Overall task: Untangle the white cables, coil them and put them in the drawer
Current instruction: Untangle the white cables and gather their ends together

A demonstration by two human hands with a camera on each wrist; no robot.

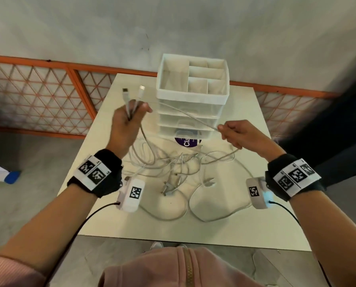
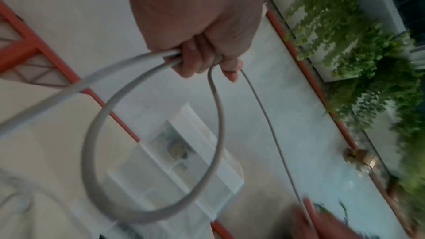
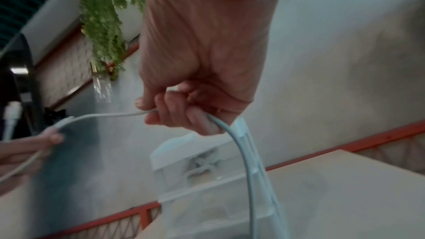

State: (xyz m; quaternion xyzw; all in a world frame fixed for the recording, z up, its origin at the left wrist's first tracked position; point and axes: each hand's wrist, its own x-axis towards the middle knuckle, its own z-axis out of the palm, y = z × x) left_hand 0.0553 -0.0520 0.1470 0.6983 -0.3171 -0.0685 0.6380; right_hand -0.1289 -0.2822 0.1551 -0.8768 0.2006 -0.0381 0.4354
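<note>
**Readable text: one partial label**

You can read only "Cla" in white letters on the round purple sticker (image 1: 187,141), which sits on the front of the clear drawer unit (image 1: 191,112), low down. The rest of its print is cut off or too small. The black-and-white square markers on your wristbands carry no letters.

right hand (image 3: 195,86) grips white cable (image 3: 241,152) above drawer unit (image 3: 207,188).

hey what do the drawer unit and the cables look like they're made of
Drawer unit: apparently plastic, with clear glossy drawers you can see through and an opaque white top tray. White cables: probably rubbery plastic sheathing, matte, bending in soft loops; the plug tips look metallic.
</note>
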